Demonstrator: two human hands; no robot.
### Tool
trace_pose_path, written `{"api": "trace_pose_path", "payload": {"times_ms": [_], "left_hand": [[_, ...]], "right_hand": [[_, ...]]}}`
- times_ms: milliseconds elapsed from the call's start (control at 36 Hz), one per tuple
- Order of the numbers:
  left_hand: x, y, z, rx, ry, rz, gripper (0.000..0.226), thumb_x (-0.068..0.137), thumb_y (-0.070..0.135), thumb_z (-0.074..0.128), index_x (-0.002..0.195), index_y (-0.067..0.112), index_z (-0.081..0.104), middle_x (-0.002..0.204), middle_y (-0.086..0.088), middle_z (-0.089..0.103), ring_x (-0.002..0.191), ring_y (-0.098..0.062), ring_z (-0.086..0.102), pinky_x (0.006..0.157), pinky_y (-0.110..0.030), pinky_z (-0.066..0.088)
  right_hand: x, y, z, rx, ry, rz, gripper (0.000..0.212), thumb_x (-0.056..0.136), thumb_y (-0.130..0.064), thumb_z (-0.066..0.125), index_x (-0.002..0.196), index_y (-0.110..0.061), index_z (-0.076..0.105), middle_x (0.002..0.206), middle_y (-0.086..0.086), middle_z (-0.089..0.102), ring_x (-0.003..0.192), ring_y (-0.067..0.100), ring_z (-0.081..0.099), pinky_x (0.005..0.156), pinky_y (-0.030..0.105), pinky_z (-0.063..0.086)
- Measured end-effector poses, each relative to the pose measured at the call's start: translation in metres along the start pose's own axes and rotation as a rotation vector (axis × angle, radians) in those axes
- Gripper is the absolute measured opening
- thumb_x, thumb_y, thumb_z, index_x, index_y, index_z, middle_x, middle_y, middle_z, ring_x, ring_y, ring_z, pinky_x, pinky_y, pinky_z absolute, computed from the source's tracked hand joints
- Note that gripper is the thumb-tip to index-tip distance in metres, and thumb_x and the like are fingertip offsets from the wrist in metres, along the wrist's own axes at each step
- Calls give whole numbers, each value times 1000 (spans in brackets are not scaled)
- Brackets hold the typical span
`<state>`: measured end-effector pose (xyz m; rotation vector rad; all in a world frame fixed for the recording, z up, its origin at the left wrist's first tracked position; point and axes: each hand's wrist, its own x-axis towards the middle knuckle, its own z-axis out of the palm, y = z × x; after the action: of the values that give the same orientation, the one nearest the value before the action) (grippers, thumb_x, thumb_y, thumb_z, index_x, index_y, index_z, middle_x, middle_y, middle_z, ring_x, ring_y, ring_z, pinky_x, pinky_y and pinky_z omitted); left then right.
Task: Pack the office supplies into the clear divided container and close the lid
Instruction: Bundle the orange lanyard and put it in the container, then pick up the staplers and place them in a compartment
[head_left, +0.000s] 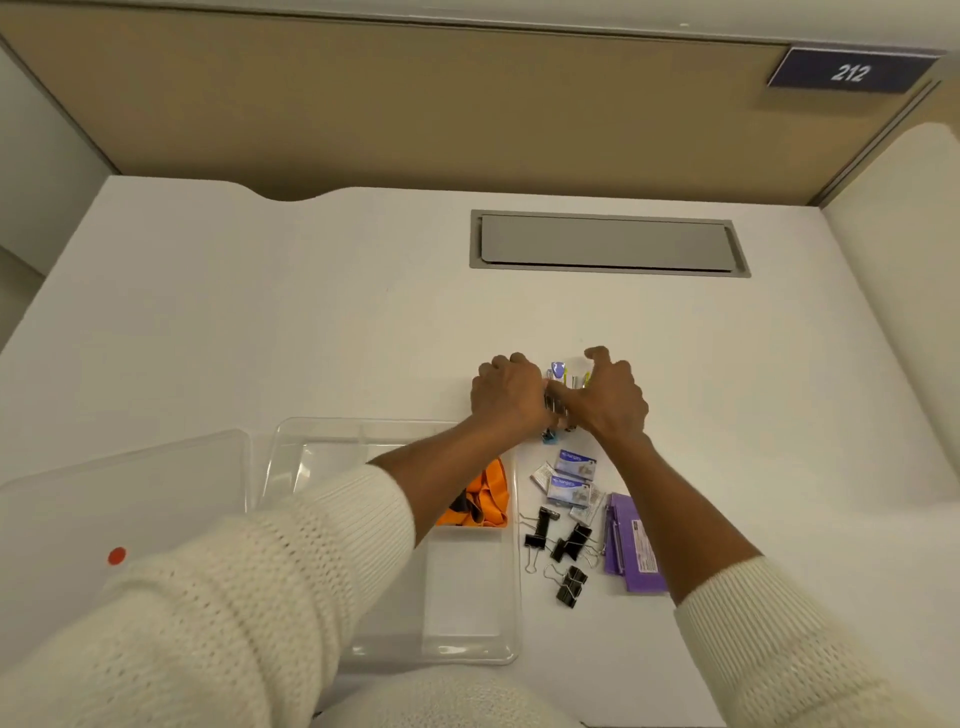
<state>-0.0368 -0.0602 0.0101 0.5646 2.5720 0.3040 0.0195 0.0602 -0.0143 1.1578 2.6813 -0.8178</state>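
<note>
Both hands hide most of the small bundle of supplies between them, and the left forearm covers part of the clear divided container.

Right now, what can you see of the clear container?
The clear container is a see-through plastic tray, rectangular with rounded corners, split by low dividers. It sits open and flat on the white desk; its lid lies beside it. One far compartment holds orange items; the rest look empty. The left forearm crosses above it.

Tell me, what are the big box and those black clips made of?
The divided container looks like clear glossy plastic: the desk shows through it. The binder clips seem black-coated metal with shiny wire handles, though that is a guess.
</note>
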Motion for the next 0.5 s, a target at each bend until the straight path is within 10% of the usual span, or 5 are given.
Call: {"api": "trace_pose_path", "payload": {"times_ms": [500], "left_hand": [[27, 23, 11, -101, -93, -79, 101, 59, 39, 100, 133, -1, 45, 128, -16, 61, 121, -32, 61, 76, -35, 47]], "right_hand": [[29, 15, -5, -17, -26, 72, 45, 78, -39, 79, 118, -24, 65, 124, 13, 53, 96, 34, 64, 77, 33, 43]]}}
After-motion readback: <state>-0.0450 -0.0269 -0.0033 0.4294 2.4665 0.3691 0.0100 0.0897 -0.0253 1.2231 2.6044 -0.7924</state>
